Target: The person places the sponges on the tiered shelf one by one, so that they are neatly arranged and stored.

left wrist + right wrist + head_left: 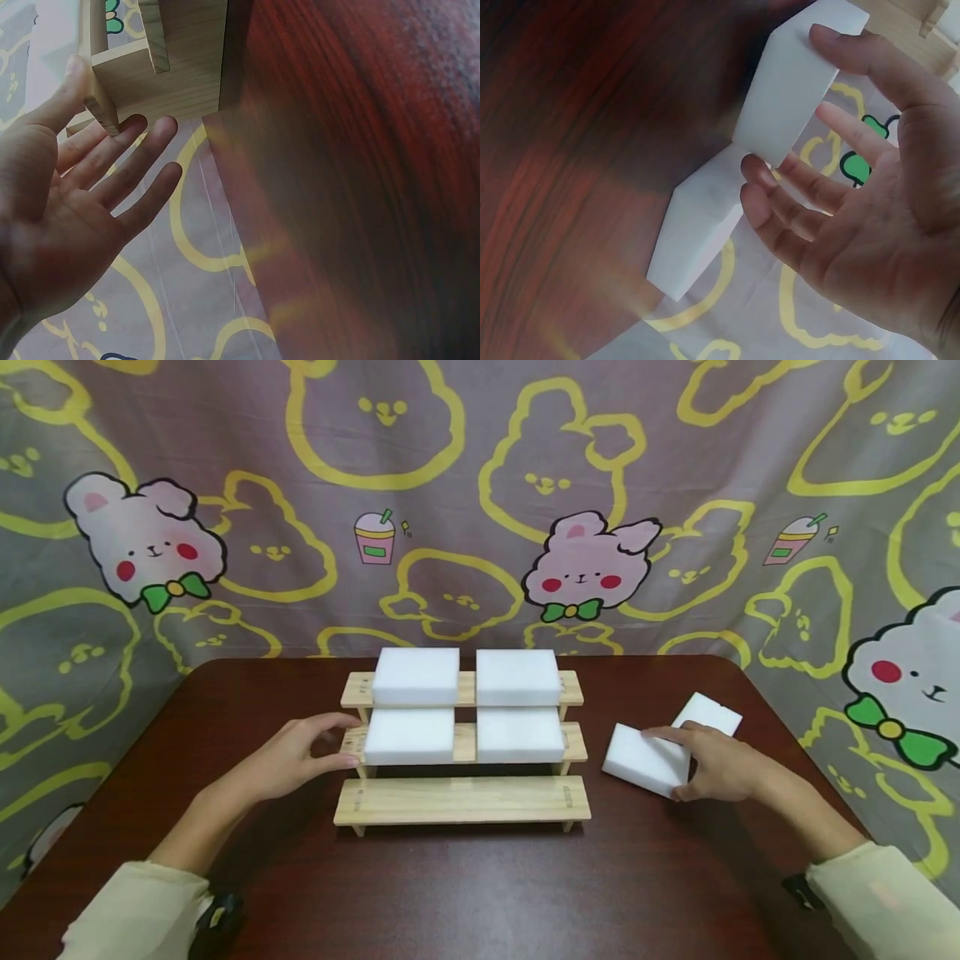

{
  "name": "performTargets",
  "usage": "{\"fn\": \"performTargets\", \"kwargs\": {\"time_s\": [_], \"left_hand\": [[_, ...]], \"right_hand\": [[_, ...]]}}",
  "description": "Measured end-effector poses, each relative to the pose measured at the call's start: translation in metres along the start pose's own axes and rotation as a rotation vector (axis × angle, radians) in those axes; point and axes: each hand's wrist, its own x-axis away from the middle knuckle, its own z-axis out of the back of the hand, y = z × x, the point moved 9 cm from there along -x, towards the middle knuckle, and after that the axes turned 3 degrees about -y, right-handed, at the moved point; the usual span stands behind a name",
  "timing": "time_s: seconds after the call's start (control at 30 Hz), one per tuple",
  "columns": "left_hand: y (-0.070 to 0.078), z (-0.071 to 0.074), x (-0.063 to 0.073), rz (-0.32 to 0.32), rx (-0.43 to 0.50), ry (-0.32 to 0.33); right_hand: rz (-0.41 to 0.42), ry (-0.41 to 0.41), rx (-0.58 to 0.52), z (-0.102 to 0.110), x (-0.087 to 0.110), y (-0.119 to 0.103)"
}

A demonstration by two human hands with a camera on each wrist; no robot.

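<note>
A three-tier wooden stand point(462, 800) stands on the table, with two white foam blocks on the top tier and two on the middle tier; the lowest board is bare. At the left end of its middle tier, my left hand point(294, 758) holds the board between thumb and index finger; in the left wrist view the other fingers extend beyond the wood point(161, 90). To the right of the stand, my right hand point(723, 766) grips a white foam block point(643, 762) between thumb point(836, 49) and fingers. A second loose block point(708, 713) lies behind, partly hidden by that hand.
The dark reddish-brown table point(480, 893) extends in front of the stand and to both sides. Behind it hangs a cartoon-printed curtain point(450, 527), which also runs along the left and right sides.
</note>
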Motion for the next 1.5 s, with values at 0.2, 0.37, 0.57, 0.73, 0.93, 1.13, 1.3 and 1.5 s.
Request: {"fn": "performTargets", "kwargs": {"time_s": [0.2,0.37,0.57,0.73,0.93,1.13,1.3,1.5], "left_hand": [[0.000,0.000,-0.001,0.011,0.012,-0.002],[-0.002,-0.001,-0.001,0.020,0.014,-0.009],[-0.003,-0.002,0.000,0.024,0.012,-0.013],[-0.003,-0.002,0.000,0.027,0.011,-0.014],[-0.001,-0.001,0.000,0.017,0.015,-0.011],[-0.002,-0.001,0.000,0.030,0.006,-0.017],[-0.003,-0.002,0.001,0.033,0.005,-0.021],[-0.002,-0.001,0.000,0.030,0.001,-0.014]], "right_hand": [[0.061,0.042,-0.070,0.010,0.003,-0.004],[0.088,0.070,-0.120,0.020,0.007,-0.006],[0.127,0.136,-0.126,0.036,0.012,-0.010],[0.158,0.181,-0.137,0.045,0.015,-0.012],[0.177,0.195,-0.164,0.048,0.015,-0.015],[0.203,0.210,-0.169,0.052,0.016,-0.016],[0.240,0.241,-0.161,0.056,0.020,-0.021],[0.296,0.244,-0.181,0.060,0.024,-0.027]]}}
